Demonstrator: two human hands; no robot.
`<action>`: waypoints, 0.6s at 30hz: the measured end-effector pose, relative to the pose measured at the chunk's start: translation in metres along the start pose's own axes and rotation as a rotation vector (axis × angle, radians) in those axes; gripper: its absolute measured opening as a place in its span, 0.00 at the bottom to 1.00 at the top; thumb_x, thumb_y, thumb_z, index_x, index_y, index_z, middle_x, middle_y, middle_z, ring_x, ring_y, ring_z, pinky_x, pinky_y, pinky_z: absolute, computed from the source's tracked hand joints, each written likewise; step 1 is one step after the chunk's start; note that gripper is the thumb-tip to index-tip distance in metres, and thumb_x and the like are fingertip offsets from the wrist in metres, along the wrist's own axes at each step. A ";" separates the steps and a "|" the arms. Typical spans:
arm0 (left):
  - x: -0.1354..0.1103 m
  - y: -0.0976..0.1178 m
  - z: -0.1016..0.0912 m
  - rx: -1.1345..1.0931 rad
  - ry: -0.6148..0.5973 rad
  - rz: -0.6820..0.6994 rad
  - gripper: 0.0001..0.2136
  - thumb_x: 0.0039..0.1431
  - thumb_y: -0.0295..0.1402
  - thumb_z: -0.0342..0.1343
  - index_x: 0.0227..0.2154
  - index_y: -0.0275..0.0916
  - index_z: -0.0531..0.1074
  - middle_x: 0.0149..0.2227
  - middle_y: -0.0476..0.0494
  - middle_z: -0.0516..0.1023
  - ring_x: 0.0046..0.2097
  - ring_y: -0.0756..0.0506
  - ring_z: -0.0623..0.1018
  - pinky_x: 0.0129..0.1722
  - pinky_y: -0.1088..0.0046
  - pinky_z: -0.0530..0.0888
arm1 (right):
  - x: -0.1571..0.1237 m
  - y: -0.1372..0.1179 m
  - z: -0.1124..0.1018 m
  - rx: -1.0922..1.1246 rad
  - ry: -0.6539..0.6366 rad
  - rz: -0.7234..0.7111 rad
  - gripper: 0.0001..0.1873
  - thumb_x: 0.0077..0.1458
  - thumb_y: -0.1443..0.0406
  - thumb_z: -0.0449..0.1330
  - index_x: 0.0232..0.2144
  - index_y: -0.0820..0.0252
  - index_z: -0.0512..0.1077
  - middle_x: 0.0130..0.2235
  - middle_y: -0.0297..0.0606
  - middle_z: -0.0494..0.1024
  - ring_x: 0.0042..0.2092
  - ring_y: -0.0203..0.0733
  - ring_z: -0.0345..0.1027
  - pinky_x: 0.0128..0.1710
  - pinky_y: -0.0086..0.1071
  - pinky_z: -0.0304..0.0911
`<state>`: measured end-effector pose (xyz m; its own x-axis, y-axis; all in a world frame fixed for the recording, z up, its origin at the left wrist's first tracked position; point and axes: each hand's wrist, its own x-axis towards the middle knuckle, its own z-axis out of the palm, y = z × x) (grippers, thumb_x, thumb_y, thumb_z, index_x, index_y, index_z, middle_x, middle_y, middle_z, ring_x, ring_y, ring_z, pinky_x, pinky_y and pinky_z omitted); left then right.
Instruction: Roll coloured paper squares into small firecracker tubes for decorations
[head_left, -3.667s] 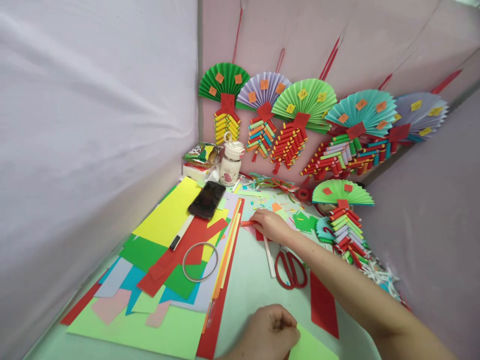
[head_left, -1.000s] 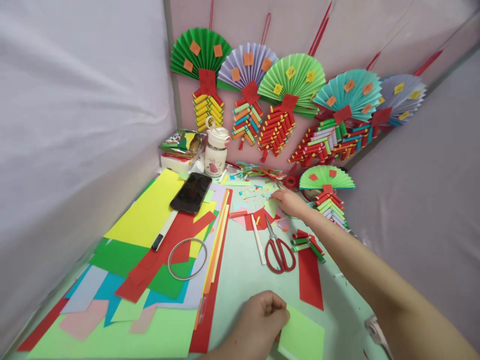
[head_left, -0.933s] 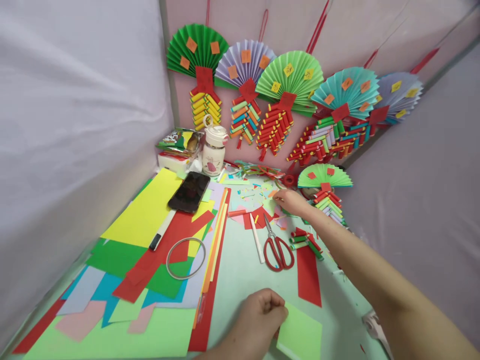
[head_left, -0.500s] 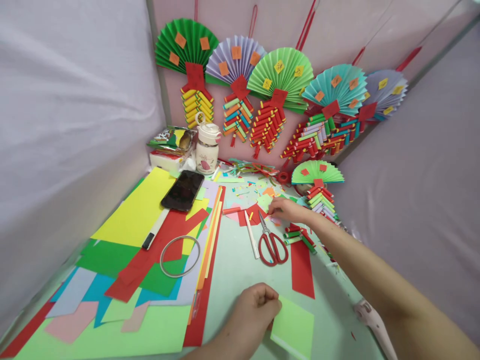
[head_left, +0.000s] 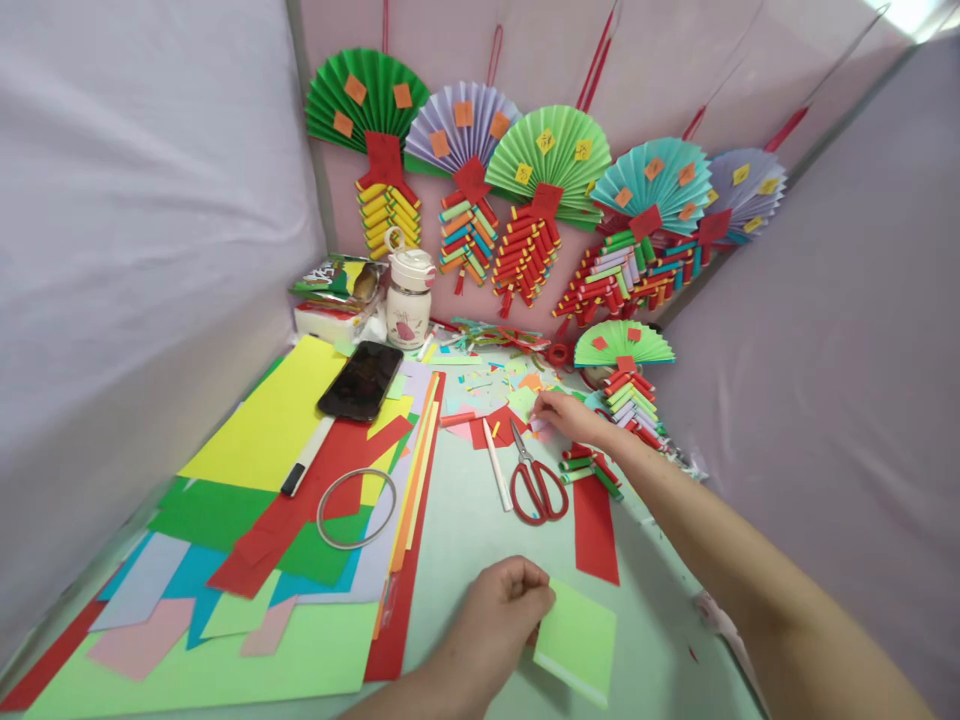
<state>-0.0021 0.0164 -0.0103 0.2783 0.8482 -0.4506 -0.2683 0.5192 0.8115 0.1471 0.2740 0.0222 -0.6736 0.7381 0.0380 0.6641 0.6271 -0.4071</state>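
Note:
My left hand (head_left: 495, 612) pinches the left edge of a light green rectangle of paper (head_left: 579, 640) between thumb and fingers, low over the near part of the table. Farther off, my right hand (head_left: 564, 412) reaches in among small paper scraps (head_left: 517, 398), its fingers bent downward and drawn together. Pale pink and lavender bits lie at its fingertips; whether one is gripped is hidden. Between the hands are red-handled scissors (head_left: 538, 487) and a white pen (head_left: 497, 466). Beside my right forearm, small red and green paper rolls (head_left: 592, 468) sit above a red paper strip (head_left: 596, 535).
At left lie stacked colored sheets (head_left: 255, 425) with a phone (head_left: 361, 381), a marker (head_left: 307, 458) and a metal ring (head_left: 356, 510). A white bottle (head_left: 409, 300) stands behind. Folded paper fans (head_left: 551, 150) hang on the back wall; a smaller fan (head_left: 624, 344) stands at right.
The view has shifted slightly, so most things appear a little farther left. Both hands keep nearly the same pose, and the green paper stays in my left hand.

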 end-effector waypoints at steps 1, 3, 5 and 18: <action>0.000 -0.001 0.000 0.003 0.001 0.001 0.05 0.51 0.33 0.52 0.29 0.36 0.69 0.25 0.52 0.66 0.28 0.52 0.65 0.29 0.75 0.60 | 0.000 0.000 0.000 0.005 0.030 0.018 0.08 0.52 0.71 0.52 0.29 0.60 0.71 0.30 0.36 0.76 0.31 0.37 0.66 0.32 0.28 0.59; -0.001 -0.001 0.000 0.003 0.003 0.003 0.05 0.51 0.33 0.52 0.30 0.36 0.69 0.25 0.52 0.66 0.27 0.52 0.64 0.28 0.75 0.60 | 0.002 0.001 0.001 0.009 0.093 0.041 0.07 0.51 0.70 0.53 0.29 0.60 0.71 0.31 0.37 0.76 0.32 0.38 0.67 0.33 0.29 0.59; -0.002 -0.002 0.001 -0.001 0.001 0.006 0.06 0.51 0.33 0.52 0.30 0.36 0.69 0.25 0.52 0.65 0.27 0.52 0.64 0.28 0.75 0.60 | 0.004 0.003 0.001 0.012 0.144 0.046 0.06 0.51 0.70 0.54 0.28 0.59 0.71 0.32 0.37 0.77 0.34 0.39 0.67 0.36 0.30 0.60; -0.006 0.014 0.002 -0.026 0.033 0.028 0.06 0.52 0.34 0.53 0.30 0.37 0.66 0.26 0.52 0.67 0.28 0.52 0.65 0.29 0.75 0.61 | -0.004 0.006 -0.003 0.067 0.447 0.140 0.08 0.52 0.68 0.53 0.32 0.59 0.73 0.32 0.36 0.77 0.35 0.41 0.69 0.39 0.34 0.62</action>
<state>-0.0057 0.0188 0.0048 0.2402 0.8651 -0.4403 -0.2992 0.4975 0.8142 0.1544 0.2760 0.0224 -0.3635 0.8584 0.3620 0.7059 0.5074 -0.4942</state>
